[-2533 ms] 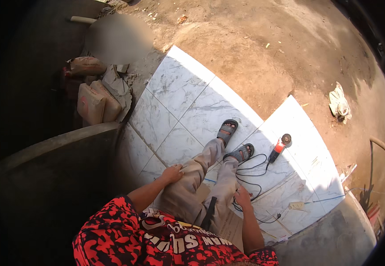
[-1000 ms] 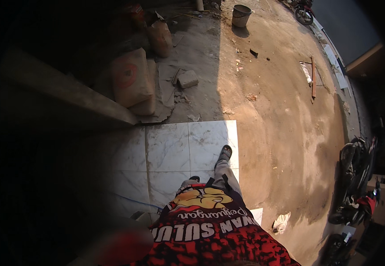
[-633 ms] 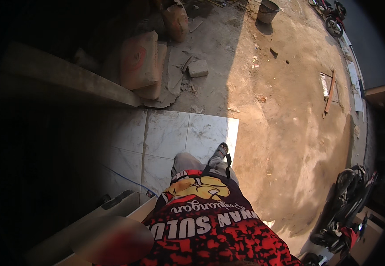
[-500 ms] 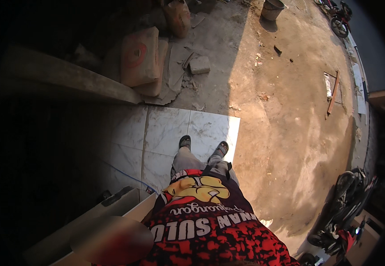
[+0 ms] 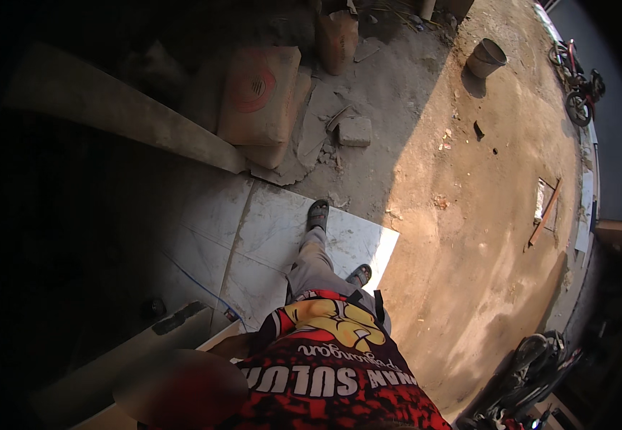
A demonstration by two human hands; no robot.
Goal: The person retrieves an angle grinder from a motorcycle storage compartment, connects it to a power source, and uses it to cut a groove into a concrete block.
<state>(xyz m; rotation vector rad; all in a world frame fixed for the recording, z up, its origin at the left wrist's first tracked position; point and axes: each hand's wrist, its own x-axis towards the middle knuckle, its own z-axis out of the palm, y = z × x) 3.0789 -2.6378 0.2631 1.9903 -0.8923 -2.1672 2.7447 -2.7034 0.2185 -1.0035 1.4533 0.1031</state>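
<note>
My gray sandals (image 5: 318,215) and trousers show on white marbled tiles (image 5: 261,229), with one foot forward near the tiles' edge and the other behind it. My red-and-black printed shirt (image 5: 346,365) fills the lower middle. Part of a bare arm (image 5: 232,345) shows at its left side, but neither hand shows. A blurred patch covers the lower left. Along the left of the tiles runs a thin blue line (image 5: 196,279).
Beyond the tiles lie brown sacks (image 5: 253,107), a concrete chunk (image 5: 354,131) and rubble. A concrete ledge (image 5: 139,122) borders the left. Sunlit dirt holds a bucket (image 5: 486,61) and wooden strip (image 5: 543,215). Motorbikes (image 5: 579,100) stand right. A pale panel (image 5: 124,365) sits lower left.
The view has turned from the angle grinder and cable, which left view along with both hands. A foot has since stepped forward toward the sacks and rubble.
</note>
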